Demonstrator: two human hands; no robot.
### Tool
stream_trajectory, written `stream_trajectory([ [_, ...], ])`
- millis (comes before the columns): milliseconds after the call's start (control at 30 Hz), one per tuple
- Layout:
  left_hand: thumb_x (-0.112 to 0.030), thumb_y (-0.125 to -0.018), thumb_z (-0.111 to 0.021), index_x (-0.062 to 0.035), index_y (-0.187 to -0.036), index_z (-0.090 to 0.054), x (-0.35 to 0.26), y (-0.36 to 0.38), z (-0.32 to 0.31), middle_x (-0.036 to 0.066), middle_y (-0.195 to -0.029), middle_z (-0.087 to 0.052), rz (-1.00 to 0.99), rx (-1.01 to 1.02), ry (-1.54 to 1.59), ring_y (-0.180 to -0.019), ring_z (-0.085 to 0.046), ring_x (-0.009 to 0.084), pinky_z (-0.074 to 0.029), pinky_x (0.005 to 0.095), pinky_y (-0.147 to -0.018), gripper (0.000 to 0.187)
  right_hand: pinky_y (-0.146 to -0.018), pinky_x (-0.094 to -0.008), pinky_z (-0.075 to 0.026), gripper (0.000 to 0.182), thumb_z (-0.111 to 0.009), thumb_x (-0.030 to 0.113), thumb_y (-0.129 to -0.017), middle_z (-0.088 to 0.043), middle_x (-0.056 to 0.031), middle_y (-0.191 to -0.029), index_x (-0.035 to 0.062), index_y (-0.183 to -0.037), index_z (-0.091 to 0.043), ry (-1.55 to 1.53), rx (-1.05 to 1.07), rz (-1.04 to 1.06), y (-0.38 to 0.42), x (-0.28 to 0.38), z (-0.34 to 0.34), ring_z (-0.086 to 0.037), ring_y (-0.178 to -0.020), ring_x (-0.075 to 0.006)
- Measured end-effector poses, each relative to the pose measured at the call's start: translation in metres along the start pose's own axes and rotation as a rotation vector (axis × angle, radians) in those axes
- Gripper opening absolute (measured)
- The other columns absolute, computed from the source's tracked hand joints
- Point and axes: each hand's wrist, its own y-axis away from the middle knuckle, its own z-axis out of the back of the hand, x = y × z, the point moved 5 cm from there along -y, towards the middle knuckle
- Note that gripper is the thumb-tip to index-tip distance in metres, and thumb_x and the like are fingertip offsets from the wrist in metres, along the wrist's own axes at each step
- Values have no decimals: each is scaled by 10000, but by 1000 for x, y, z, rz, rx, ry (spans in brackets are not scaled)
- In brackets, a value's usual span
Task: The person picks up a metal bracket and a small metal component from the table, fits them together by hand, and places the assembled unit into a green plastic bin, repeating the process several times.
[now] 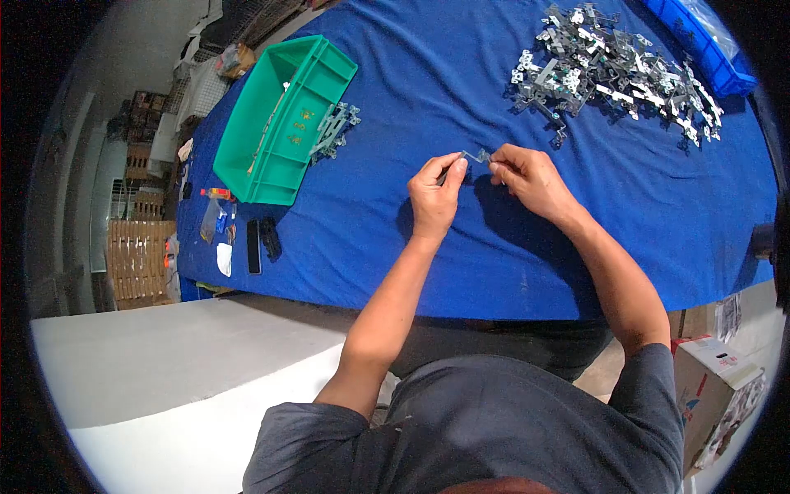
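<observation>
Between my two hands is a small metal bracket [478,156], held just above the blue cloth. My left hand [436,191] pinches its left end between thumb and fingers. My right hand [531,177] pinches the other end, with the fingertips hiding part of it. At the upper right lies a loose pile of similar metal brackets [609,70]. A smaller stack of metal brackets [334,132] rests against the right side of a green plastic bin [280,177], to the left of my hands.
A blue cloth [395,272] covers the table. On its left side lie a black phone [253,247], a dark object [270,239] and small packets [216,218]. A blue tray [708,49] stands at the upper right corner. Below the right edge is a cardboard box [712,370].
</observation>
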Motion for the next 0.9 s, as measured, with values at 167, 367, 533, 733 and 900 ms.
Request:
stream_trajectory([
  [167,-103,-921,-734,16,-1017,-755,-5,0,0,80,-862,-723,-44,15,-85,-758,-647,112,-510,266,-688,154,-624,-374,-522,145,-637,131,-964,-710,-124,-778,-10,-991,-660,27,-50,35,0,-3,2,-692,-678,-219],
  [367,-89,-911,-736,18,-1006,-752,-15,0,-3,90,-843,-721,-150,19,-98,-746,-663,131,-513,281,-672,144,-619,-385,-510,140,-662,115,-946,-672,-134,-773,2,-1024,-633,-88,-51,-19,1,3,2,-675,-681,-251],
  [533,-69,-889,-745,19,-984,-757,-27,1,-8,104,-821,-717,-248,97,-213,-719,-673,152,-519,289,-659,131,-679,-403,-498,137,-654,105,-942,-627,-157,-832,15,-1032,-604,98,-169,262,1,5,5,-641,-762,-311],
  [733,-47,-894,-736,15,-1015,-768,-22,0,-6,89,-861,-708,-184,49,-122,-747,-650,135,-509,275,-667,140,-761,-452,-492,80,-593,85,-957,-616,-165,-934,28,-1008,-570,146,-261,346,1,9,13,-603,-889,-364],
  [900,-74,-928,-727,8,-1064,-769,-12,-2,0,28,-891,-663,-130,60,-52,-728,-575,75,-457,228,-628,165,-755,-452,-529,111,-598,86,-919,-605,-135,-959,56,-1024,-579,380,-155,476,6,16,5,-609,-921,-352],
])
